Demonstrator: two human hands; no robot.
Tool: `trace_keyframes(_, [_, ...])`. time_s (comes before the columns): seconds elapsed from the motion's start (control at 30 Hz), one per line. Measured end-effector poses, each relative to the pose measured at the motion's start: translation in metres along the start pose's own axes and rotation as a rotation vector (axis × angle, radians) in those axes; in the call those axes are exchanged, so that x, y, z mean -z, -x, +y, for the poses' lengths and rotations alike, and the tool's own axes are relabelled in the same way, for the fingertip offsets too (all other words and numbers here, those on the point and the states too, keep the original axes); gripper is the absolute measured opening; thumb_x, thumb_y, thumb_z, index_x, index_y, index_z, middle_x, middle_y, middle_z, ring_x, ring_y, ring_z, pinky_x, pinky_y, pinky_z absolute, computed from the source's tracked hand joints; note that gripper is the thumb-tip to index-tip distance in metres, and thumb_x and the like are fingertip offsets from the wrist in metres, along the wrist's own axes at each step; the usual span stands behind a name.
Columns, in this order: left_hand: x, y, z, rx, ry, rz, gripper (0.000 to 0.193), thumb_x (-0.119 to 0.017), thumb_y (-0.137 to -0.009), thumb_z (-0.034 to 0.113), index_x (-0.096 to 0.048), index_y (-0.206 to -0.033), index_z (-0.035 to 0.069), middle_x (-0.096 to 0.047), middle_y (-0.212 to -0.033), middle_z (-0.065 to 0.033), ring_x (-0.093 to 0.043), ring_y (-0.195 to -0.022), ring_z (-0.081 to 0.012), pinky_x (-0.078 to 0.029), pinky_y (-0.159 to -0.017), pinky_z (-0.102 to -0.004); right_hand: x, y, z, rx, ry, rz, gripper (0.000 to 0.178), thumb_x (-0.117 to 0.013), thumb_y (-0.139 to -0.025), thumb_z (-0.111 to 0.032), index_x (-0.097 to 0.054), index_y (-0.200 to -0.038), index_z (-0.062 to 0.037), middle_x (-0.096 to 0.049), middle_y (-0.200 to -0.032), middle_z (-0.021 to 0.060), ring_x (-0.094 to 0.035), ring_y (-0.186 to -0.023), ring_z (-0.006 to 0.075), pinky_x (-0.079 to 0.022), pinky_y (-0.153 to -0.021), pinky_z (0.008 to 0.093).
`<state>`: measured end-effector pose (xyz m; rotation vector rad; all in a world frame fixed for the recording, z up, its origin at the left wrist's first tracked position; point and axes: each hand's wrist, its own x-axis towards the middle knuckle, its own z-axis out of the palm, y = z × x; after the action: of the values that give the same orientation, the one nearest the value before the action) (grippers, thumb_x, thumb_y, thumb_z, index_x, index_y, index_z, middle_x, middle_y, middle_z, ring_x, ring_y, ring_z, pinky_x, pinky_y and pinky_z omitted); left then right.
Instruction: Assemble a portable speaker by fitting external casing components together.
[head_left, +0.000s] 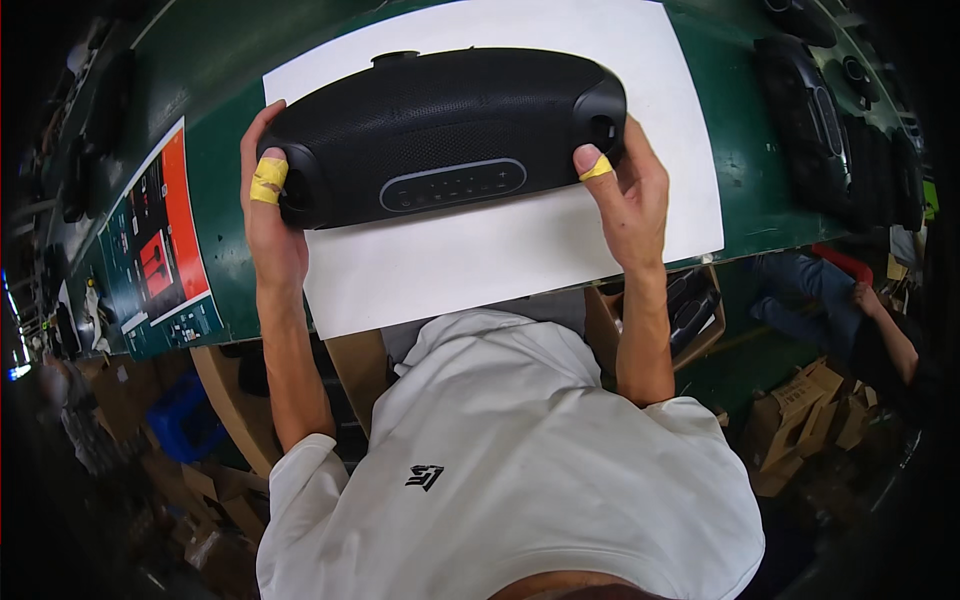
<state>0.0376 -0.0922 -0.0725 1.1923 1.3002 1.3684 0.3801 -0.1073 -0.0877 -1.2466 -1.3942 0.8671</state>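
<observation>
A large black portable speaker point(440, 130) with a mesh body and an oval button panel point(455, 186) lies across a white sheet point(460, 265). My left hand point(270, 200) grips its left end, with the thumb on the near side and the fingers mostly hidden behind. At the other end, my right hand point(632, 200) holds the speaker the same way, its thumb beside the end opening. Yellow tape wraps both thumbs. A small dark round part point(395, 58) shows at the speaker's far edge; whether it is attached, I cannot tell.
The green worktable point(745, 150) carries a printed sheet point(160, 240) at left and several dark speakers point(800, 120) at right. Cardboard boxes point(700, 340) stand below the near edge. Another person's arm point(885, 325) shows at lower right, near more cartons point(795, 420).
</observation>
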Motion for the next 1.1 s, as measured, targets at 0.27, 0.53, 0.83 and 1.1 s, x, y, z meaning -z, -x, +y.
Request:
trace_keyframes(0.27, [0.012,-0.003,-0.017,0.005,-0.037,0.079,0.051,-0.045,-0.113,0.034,-0.054,-0.155,0.006,-0.055,-0.157,-0.0128,-0.053,-0.144,-0.0218,-0.04,-0.123,-0.0318,-0.013,-0.009,-0.025,-0.087,0.09,0.02,0.052,-0.08,-0.101,-0.035,-0.068,-0.136,0.0028,-0.076,-0.107,0.0127,-0.069,-0.099,0.0189,-0.055,-0.093,0.0323])
trace_keyframes(0.53, [0.011,0.004,-0.025,-0.201,-0.146,0.039,0.047,-0.052,-0.113,0.031,-0.055,-0.154,0.007,-0.059,-0.149,-0.0139,-0.055,-0.138,-0.0238,-0.037,-0.12,-0.0326,-0.03,-0.011,-0.034,-0.138,0.173,0.16,0.046,-0.08,-0.102,-0.04,-0.068,-0.122,-0.0008,-0.066,-0.103,0.0054,-0.059,-0.095,0.0144,-0.05,-0.087,0.0264])
trace_keyframes(0.83, [0.022,0.009,-0.019,-0.177,-0.24,0.014,0.062,-0.056,-0.11,0.042,-0.053,-0.159,0.003,-0.056,-0.159,-0.0152,-0.054,-0.144,-0.0246,-0.035,-0.124,-0.0324,-0.035,-0.017,-0.029,-0.11,0.146,0.133,0.047,-0.078,-0.103,-0.045,-0.069,-0.118,-0.0014,-0.061,-0.095,0.0021,-0.052,-0.088,0.0118,-0.043,-0.079,0.0246])
trace_keyframes(1.1, [0.034,0.011,-0.02,-0.142,-0.217,-0.024,0.074,-0.077,-0.099,0.033,-0.05,-0.163,0.008,-0.055,-0.162,-0.0144,-0.062,-0.133,-0.0203,-0.044,-0.117,-0.03,-0.031,-0.013,-0.027,-0.152,0.158,0.124,0.05,-0.078,-0.103,-0.045,-0.069,-0.125,-0.0009,-0.066,-0.103,0.0047,-0.058,-0.096,0.0138,-0.046,-0.088,0.0256])
